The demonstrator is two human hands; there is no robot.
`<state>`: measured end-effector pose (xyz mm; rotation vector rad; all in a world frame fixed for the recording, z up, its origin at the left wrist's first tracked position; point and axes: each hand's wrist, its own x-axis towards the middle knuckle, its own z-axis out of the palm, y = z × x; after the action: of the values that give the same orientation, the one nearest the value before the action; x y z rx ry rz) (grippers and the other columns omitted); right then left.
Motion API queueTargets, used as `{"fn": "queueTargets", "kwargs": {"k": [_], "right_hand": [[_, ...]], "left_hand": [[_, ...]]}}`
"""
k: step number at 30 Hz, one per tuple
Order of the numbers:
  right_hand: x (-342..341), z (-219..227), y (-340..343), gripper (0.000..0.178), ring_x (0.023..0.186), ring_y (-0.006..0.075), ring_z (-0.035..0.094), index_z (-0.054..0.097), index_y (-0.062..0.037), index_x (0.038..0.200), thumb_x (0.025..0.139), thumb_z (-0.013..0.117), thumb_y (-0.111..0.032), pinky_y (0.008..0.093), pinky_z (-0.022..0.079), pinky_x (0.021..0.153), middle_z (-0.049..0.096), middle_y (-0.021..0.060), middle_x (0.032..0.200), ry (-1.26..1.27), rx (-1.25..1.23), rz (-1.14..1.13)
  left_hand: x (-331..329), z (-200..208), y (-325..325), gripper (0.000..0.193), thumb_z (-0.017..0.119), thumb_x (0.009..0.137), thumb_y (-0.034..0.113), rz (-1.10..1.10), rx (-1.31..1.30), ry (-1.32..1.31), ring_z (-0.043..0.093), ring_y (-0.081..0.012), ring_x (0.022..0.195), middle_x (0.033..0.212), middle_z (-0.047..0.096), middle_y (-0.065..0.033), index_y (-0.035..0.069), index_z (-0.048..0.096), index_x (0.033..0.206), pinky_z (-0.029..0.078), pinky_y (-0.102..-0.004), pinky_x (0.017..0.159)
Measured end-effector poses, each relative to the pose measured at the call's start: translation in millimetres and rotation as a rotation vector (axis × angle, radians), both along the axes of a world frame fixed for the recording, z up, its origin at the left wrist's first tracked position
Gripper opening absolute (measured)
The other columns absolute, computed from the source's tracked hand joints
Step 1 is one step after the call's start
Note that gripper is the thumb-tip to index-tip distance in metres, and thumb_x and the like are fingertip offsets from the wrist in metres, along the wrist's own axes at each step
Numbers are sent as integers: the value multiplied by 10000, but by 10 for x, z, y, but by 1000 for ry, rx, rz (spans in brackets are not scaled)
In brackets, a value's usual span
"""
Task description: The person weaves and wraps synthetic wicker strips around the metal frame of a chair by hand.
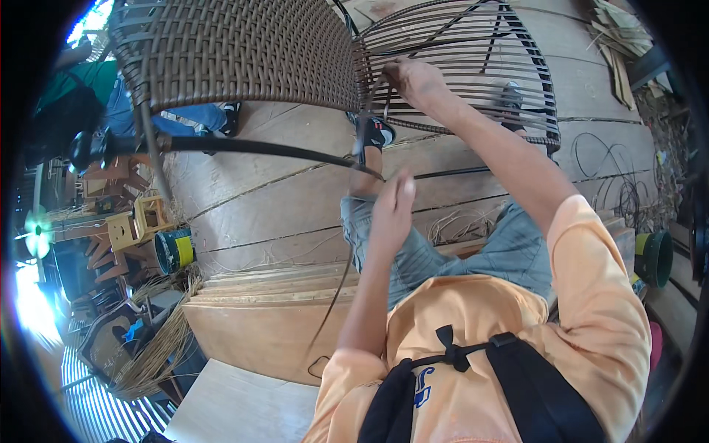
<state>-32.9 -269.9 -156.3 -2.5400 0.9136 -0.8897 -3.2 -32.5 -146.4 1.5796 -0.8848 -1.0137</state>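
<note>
A chair of brown synthetic wicker [244, 55] lies tipped in front of me. One panel is closely woven; the adjoining panel [465, 70] has only spaced parallel strands across its frame. My right hand [417, 83] is closed at the joint between the panels, pinching a flat brown weaving strand [385, 100] that curves below the fingers. Below it, my left hand [393, 203] is raised over my lap, fingers stretched upward and slightly blurred, with nothing visible in them. Beside that wrist a long loose strand [343, 277] hangs down. A dark curved chair leg [258, 148] ends near the left fingertips.
I sit by stacked wooden boards [258, 303]. Another person's jeans-clad leg [196, 117] shows behind the woven panel. Buckets [175, 251], small wooden stools [136, 225] and a bundle of strands [159, 347] stand left. Coiled strands [617, 173] lie right on the plank floor.
</note>
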Motion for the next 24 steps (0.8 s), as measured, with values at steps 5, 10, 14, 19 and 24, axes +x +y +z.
{"fn": "queueTargets", "kwargs": {"k": [5, 10, 14, 19, 24], "right_hand": [[-263, -25, -20, 118, 743, 333, 570, 598, -90, 886, 806, 551, -162, 396, 466, 610, 576, 117, 804, -2, -22, -80], [-740, 42, 85, 199, 753, 309, 544, 574, -73, 948, 765, 518, -19, 369, 446, 653, 539, 118, 798, -56, 11, -136], [-1225, 155, 646, 283, 791, 315, 511, 571, -64, 936, 665, 535, 10, 391, 425, 694, 538, 98, 809, 40, 122, -42], [-1256, 105, 577, 249, 817, 312, 527, 570, -53, 931, 683, 566, -27, 397, 429, 724, 576, 105, 819, 209, 104, -19], [-788, 140, 565, 234, 798, 326, 589, 557, -86, 1006, 775, 522, -86, 424, 466, 682, 611, 162, 818, 409, 379, 81]], "left_hand": [[225, -587, -1055, 272, 508, 880, 319, 410, -147, 736, 569, -183, 733, 845, 553, -78, 48, 485, 878, 451, -286, 631], [378, -734, -1198, 216, 545, 854, 211, 396, -164, 579, 544, -170, 535, 648, 552, -72, 36, 515, 732, 445, -273, 512], [367, -660, -1213, 251, 520, 865, 203, 412, -155, 448, 529, -137, 511, 596, 539, -76, 19, 508, 696, 423, -245, 488], [306, -661, -1289, 182, 509, 870, 182, 413, -87, 399, 471, -92, 518, 640, 488, -1, 26, 514, 777, 395, -219, 471], [339, -747, -1287, 169, 525, 863, 174, 405, -213, 430, 513, -92, 706, 835, 545, 2, 51, 524, 981, 442, -252, 603]]}}
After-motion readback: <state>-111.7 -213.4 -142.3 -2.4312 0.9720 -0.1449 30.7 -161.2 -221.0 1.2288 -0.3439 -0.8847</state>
